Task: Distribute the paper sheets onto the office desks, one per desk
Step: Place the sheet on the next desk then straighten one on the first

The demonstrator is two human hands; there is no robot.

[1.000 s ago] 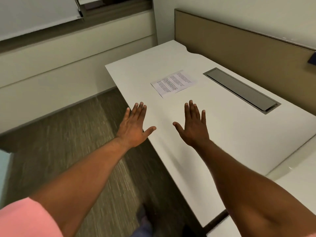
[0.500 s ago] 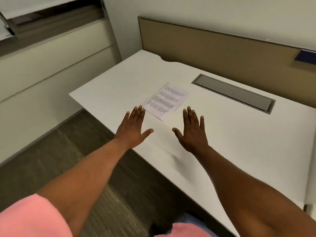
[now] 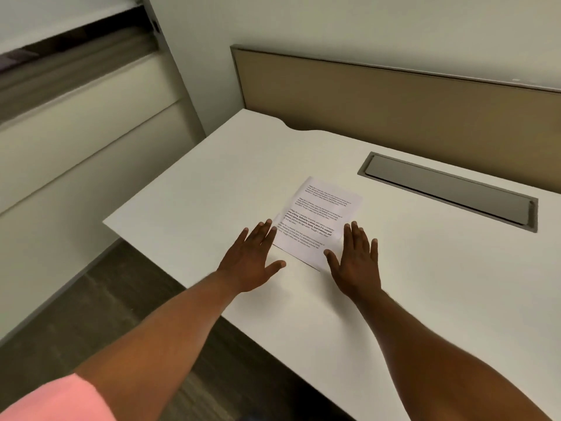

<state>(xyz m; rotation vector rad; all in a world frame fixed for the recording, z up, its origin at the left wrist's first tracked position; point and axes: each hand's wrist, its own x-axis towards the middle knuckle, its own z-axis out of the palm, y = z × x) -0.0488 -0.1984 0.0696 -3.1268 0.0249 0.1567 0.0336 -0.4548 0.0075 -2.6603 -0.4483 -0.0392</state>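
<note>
A printed paper sheet (image 3: 318, 217) lies flat on the white office desk (image 3: 212, 189), slightly turned. My left hand (image 3: 253, 262) hovers palm down at the sheet's near left corner, fingers spread, its fingertips at the paper's edge. My right hand (image 3: 356, 261) is palm down at the sheet's near right corner, fingers apart. Neither hand holds anything. Both forearms stretch over the desk's front edge.
A grey cable-tray lid (image 3: 449, 189) is set into the desk behind the sheet. A tan divider panel (image 3: 394, 104) stands along the desk's back. A cream wall with a window ledge (image 3: 76, 123) is on the left, dark carpet (image 3: 76, 314) below.
The view has turned and come nearer to the desk. Both open hands have moved forward from short of the sheet to its near corners. The sheet itself lies where it was.
</note>
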